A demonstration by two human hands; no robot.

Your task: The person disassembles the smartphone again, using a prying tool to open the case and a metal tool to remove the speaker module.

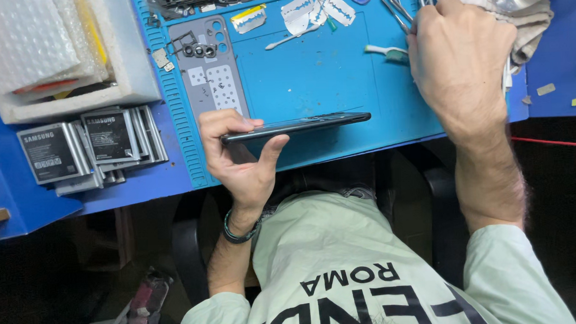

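Note:
My left hand [240,154] grips one end of a thin black smartphone [306,124], held edge-on and level over the front of the blue work mat [310,72]. My right hand [460,54] reaches to the mat's far right, fingers curled at the metal tweezers [397,8] and resting against a beige cloth [519,16]. Whether the right hand grips a tool is hidden by its own back. A grey phone back cover [211,72] with camera rings lies on the mat left of the phone.
Several phone batteries [90,150] are stacked at the left on the blue table. A white foam box [61,55] with bubble wrap sits behind them. Razor blades [314,8], a white toothbrush [386,50] and small parts lie on the mat's far side.

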